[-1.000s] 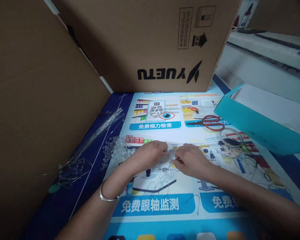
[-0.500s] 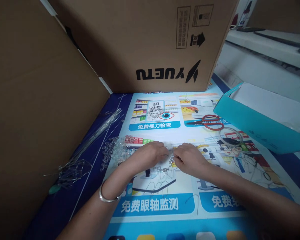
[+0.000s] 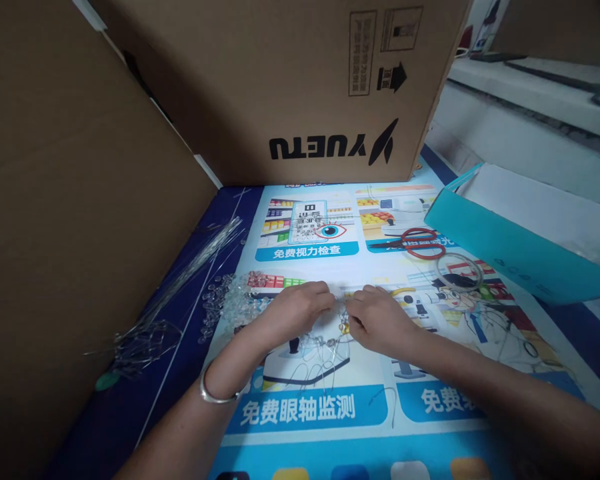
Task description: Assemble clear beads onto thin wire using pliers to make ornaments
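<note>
Fingers (image 3: 325, 301) of both hands pinching beaded wire (image 3: 330, 343) (clear beads), fingertips nearly touching

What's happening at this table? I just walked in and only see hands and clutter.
A person's left hand and right hand meet over a printed blue poster mat, pinching a small piece of thin wire strung with clear beads. A heap of clear glass beads lies just left of the hands, with a bundle of thin metal wires beyond. Red-handled scissors and a teal paper bag lie to the right, big cardboard boxes behind.
</note>
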`<action>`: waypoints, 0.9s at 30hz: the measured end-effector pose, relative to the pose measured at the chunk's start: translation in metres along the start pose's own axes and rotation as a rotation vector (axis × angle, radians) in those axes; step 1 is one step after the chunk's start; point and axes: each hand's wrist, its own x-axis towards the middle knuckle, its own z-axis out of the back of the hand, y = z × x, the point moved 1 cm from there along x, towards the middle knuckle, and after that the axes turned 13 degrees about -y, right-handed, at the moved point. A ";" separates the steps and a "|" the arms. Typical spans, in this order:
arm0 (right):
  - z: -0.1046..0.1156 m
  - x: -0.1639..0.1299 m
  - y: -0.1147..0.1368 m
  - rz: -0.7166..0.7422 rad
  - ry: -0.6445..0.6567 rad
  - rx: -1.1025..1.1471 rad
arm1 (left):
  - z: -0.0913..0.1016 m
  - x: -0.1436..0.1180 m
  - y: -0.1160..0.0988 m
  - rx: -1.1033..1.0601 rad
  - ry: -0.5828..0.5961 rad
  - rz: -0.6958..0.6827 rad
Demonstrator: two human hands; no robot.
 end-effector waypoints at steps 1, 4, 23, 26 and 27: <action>0.000 0.000 0.000 0.001 -0.004 0.001 | 0.001 0.000 0.000 -0.001 -0.004 -0.005; 0.001 0.000 0.001 0.004 -0.008 0.010 | 0.004 0.001 -0.001 -0.027 -0.014 -0.013; 0.034 -0.024 -0.024 -0.031 -0.003 -0.226 | 0.004 0.000 0.002 -0.110 0.017 0.022; 0.035 -0.036 -0.039 0.008 0.040 -0.308 | 0.004 0.000 0.003 -0.127 0.029 0.030; 0.034 -0.039 -0.043 0.025 0.051 -0.322 | 0.005 0.000 0.003 -0.133 0.033 0.036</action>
